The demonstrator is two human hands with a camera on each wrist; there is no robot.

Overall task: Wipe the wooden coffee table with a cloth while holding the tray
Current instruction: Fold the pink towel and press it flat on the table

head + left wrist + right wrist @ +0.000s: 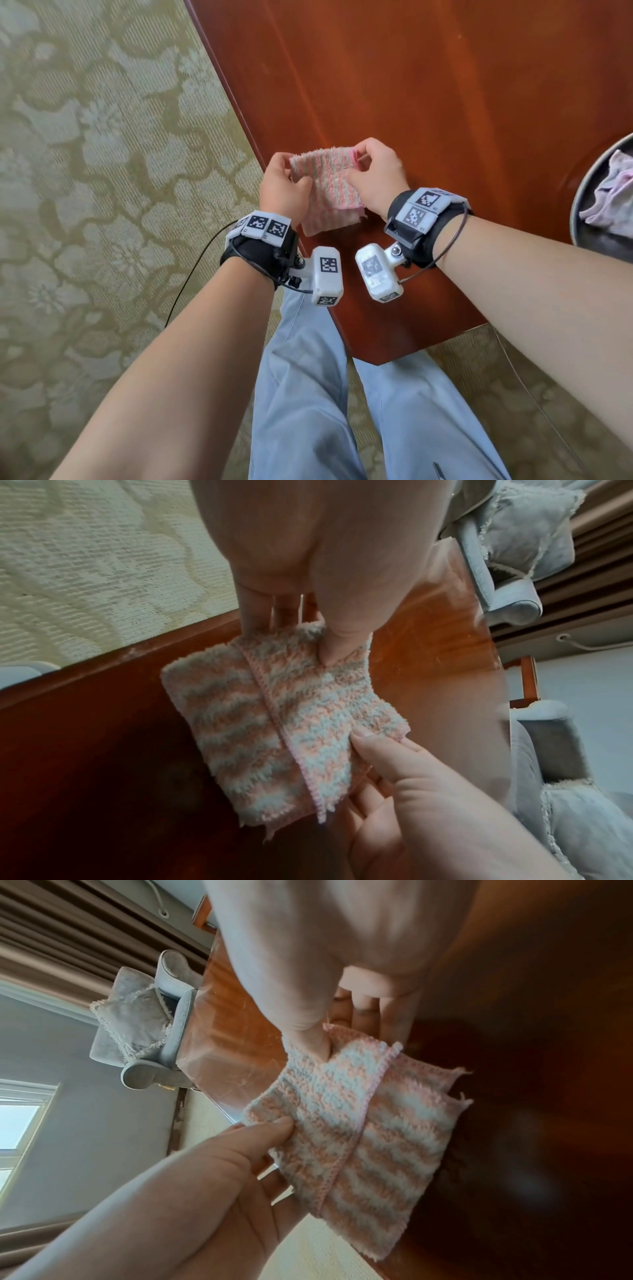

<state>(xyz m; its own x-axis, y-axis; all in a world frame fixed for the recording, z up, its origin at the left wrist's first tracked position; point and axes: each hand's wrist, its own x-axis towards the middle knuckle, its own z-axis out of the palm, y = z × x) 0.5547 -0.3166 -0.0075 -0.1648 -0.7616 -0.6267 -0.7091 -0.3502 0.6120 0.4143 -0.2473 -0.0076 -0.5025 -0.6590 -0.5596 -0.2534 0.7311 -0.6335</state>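
Note:
A fluffy pink-and-white striped cloth (329,186) (291,723) (359,1137), folded double, hangs in the air just above the wooden coffee table (445,102). My left hand (298,171) pinches its left top corner between thumb and fingers. My right hand (358,164) pinches the right top corner the same way. In the left wrist view my left thumb presses into the cloth's upper edge; in the right wrist view my right thumb does likewise. A round dark tray (579,205) stands on the table at the far right, with no hand on it.
A crumpled pale lilac cloth (613,192) lies in the tray. The table's left edge runs diagonally beside a patterned olive carpet (102,171). My legs in light blue trousers (308,394) stand at the near corner. A grey armchair (514,561) (143,1020) stands beyond the table.

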